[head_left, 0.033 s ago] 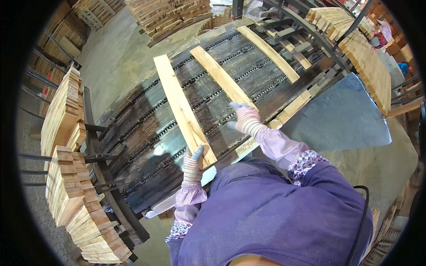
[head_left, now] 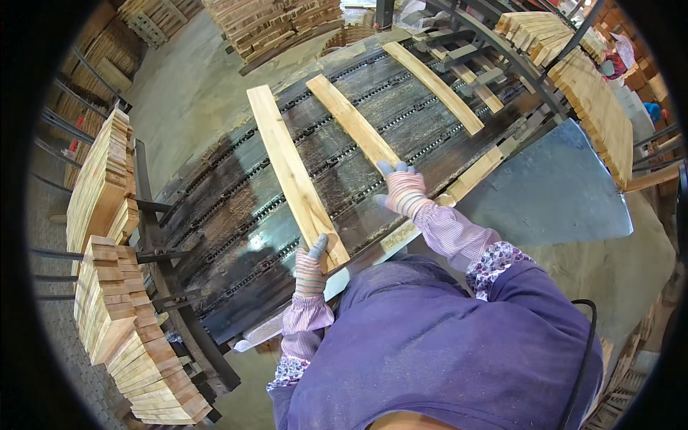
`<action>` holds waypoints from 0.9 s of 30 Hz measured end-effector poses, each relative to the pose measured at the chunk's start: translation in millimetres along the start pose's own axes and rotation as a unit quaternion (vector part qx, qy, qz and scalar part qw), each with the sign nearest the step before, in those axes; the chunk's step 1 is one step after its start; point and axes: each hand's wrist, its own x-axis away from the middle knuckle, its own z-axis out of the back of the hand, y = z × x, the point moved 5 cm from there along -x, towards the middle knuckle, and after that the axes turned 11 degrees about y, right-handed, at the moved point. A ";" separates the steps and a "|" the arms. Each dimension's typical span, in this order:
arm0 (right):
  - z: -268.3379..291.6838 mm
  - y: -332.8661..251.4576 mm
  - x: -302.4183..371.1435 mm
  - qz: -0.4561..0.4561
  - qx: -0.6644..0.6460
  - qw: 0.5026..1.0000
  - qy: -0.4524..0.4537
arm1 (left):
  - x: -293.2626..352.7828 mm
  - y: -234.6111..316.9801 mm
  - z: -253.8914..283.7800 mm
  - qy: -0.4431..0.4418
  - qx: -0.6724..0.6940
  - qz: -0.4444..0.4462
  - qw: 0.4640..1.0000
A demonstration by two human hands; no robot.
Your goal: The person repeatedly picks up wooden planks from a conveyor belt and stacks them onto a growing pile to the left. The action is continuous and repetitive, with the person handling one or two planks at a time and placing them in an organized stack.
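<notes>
A pale wooden board (head_left: pixel 290 175) lies slantwise across the dark chain conveyor bed (head_left: pixel 236 215). My left hand (head_left: pixel 311 271), in a striped glove with grey fingertips, grips its near end, thumb on top; the fingers below are partly hidden. To the right, a second wooden board (head_left: pixel 351 118) lies on the chains. My right hand (head_left: pixel 406 192), gloved alike, covers that board's near end. Its fingers are spread over the wood, with the thumb out to the left. Farther right rests a third wooden board (head_left: pixel 437 86), touched by neither hand.
Stacked wooden boards (head_left: pixel 107 287) stand on a metal frame at the left. More boards (head_left: pixel 591 111) line a rack at the right, behind a grey metal sheet (head_left: pixel 548 190). A tall wood pile (head_left: pixel 276 29) stands beyond the bed. A person (head_left: pixel 618 57) is at the far right.
My right hand has shifted slightly right, its fingers now over the second board's near end. My left hand stays on the first board, which has barely moved.
</notes>
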 end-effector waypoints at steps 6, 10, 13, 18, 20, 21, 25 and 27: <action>-15.8 31.5 -15.5 -0.023 -0.009 0.999 -0.028 | -18.4 -15.3 -28.4 0.036 -0.001 0.012 0.999; -37.0 51.9 -32.5 0.008 -0.387 0.918 -0.081 | -26.5 -22.0 -51.8 0.049 0.010 0.020 0.999; -50.7 70.9 -39.5 -0.022 -0.621 0.763 -0.177 | -27.9 -29.3 -76.5 0.030 0.016 0.010 0.999; 11.2 65.3 -5.1 0.014 -0.689 0.684 -0.237 | -22.2 -32.3 -125.3 0.026 0.005 0.036 0.999; 11.3 70.2 -0.5 0.067 -0.650 0.716 -0.244 | -25.3 -41.3 -143.0 0.000 -0.018 0.048 0.999; 3.9 69.1 -4.2 0.105 -0.605 0.763 -0.203 | -30.6 -47.8 -149.1 -0.005 -0.055 0.032 0.998; -30.7 73.8 -14.5 -0.024 -0.574 0.790 -0.216 | -38.3 -67.2 -175.3 -0.058 -0.067 0.006 0.996; -15.3 73.3 -5.9 -0.012 -0.633 0.753 -0.179 | -36.4 -70.6 -188.6 -0.037 -0.063 -0.024 0.997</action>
